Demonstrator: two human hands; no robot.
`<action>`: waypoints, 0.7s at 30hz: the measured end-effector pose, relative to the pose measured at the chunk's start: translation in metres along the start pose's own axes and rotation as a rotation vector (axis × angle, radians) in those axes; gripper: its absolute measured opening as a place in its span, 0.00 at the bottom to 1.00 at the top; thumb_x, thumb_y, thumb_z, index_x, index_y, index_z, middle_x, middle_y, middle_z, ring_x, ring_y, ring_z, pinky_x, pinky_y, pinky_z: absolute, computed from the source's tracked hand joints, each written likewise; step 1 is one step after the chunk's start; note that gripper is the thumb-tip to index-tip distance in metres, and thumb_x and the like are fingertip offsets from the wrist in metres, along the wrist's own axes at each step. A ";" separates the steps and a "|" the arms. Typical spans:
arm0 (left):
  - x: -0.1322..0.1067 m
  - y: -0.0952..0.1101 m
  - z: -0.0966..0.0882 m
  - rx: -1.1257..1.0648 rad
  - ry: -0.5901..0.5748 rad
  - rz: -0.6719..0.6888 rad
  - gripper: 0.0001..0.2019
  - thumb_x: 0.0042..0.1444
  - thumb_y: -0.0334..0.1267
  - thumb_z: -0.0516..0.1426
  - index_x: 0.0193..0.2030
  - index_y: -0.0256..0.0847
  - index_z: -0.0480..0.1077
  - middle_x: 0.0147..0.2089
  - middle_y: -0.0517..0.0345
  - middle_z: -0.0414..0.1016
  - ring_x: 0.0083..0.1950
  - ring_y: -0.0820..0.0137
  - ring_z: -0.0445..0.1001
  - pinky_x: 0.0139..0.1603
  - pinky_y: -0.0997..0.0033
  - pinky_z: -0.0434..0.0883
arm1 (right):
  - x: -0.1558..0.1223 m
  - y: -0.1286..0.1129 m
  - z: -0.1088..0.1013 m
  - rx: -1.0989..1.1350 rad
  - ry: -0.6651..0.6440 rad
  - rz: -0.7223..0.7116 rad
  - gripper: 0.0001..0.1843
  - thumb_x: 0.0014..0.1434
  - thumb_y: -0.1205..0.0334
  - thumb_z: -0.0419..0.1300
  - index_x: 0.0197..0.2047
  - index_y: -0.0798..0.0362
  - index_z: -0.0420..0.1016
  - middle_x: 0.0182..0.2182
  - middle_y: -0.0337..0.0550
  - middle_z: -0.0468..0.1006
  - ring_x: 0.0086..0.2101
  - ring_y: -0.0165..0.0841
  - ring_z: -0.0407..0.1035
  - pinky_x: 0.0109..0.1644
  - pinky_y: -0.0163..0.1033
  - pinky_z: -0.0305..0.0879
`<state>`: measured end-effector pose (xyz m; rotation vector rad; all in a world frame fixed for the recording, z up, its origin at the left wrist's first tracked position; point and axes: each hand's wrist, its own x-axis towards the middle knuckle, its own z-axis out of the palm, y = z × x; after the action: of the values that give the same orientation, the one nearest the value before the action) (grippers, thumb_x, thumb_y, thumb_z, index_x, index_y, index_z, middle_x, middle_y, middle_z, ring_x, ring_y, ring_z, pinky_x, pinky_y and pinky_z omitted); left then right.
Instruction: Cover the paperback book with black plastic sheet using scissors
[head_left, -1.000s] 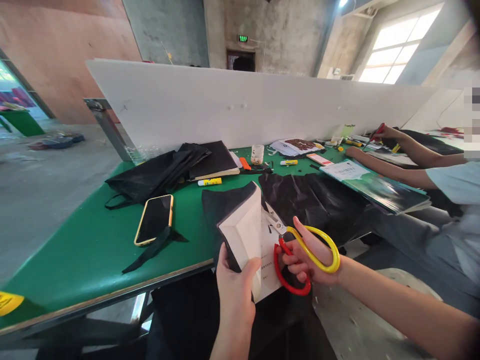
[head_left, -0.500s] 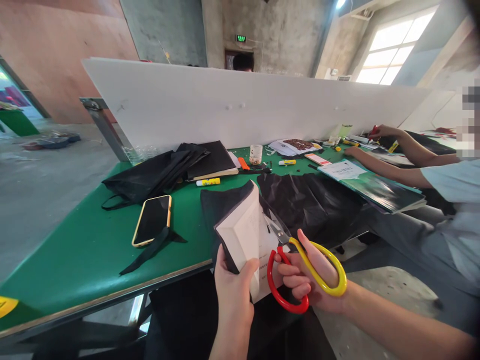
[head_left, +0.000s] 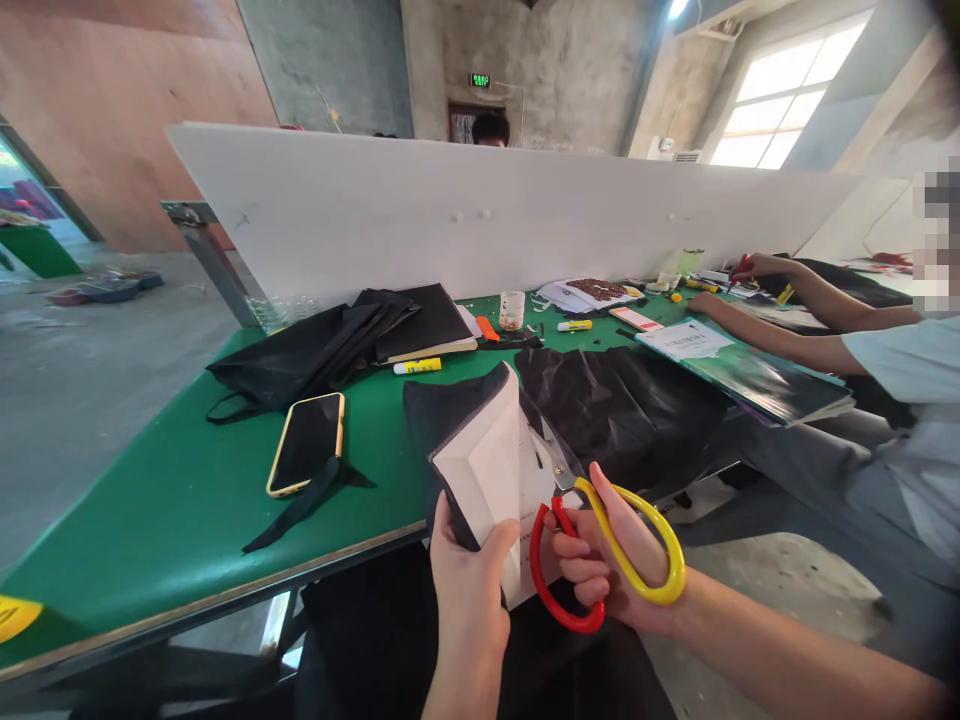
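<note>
My left hand point(head_left: 476, 580) is closed on a book point(head_left: 480, 470) with a black cover, its thumb pressing on the white pages. The book is tilted up at the table's front edge, partly open. In my right hand point(head_left: 600, 560) is a pair of scissors point(head_left: 664, 535) with one yellow and one red handle. The scissor blades point up and away, beside the book's right-hand page, and their tips are hard to make out. Dark sheet material point(head_left: 615, 400) lies wrinkled on the table just beyond the blades.
A phone point(head_left: 307, 445) with a black strip point(head_left: 296, 510) lies at left. Behind are black fabric point(head_left: 300, 350), a black book point(head_left: 427, 320), a glue stick point(head_left: 418, 366) and a cup point(head_left: 512, 310). A white partition point(head_left: 525, 210) crosses the back. A co-worker's arms point(head_left: 787, 340) reach in at right.
The scissors and my right hand have shifted slightly left and down, and the handles sit at a slightly different angle. My left hand stays on the book.
</note>
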<state>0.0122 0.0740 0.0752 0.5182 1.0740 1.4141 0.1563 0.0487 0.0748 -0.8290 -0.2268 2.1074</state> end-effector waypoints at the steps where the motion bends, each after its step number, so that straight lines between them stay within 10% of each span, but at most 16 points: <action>1: 0.000 0.000 0.000 -0.001 0.002 -0.005 0.26 0.34 0.26 0.61 0.45 0.40 0.67 0.36 0.56 0.76 0.34 0.66 0.75 0.32 0.70 0.71 | -0.002 0.001 0.002 -0.007 -0.001 0.003 0.34 0.53 0.29 0.42 0.28 0.56 0.60 0.21 0.32 0.53 0.17 0.18 0.40 0.19 0.24 0.43; 21: -0.003 0.003 0.001 -0.016 -0.045 0.004 0.26 0.35 0.27 0.61 0.47 0.39 0.67 0.37 0.54 0.77 0.36 0.65 0.75 0.34 0.69 0.71 | -0.001 0.001 0.002 -0.200 0.174 -0.013 0.34 0.53 0.29 0.40 0.32 0.54 0.64 0.20 0.32 0.52 0.16 0.19 0.41 0.19 0.28 0.45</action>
<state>0.0116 0.0718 0.0792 0.5388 1.0253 1.4075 0.1546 0.0475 0.0757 -1.1191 -0.3529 2.0089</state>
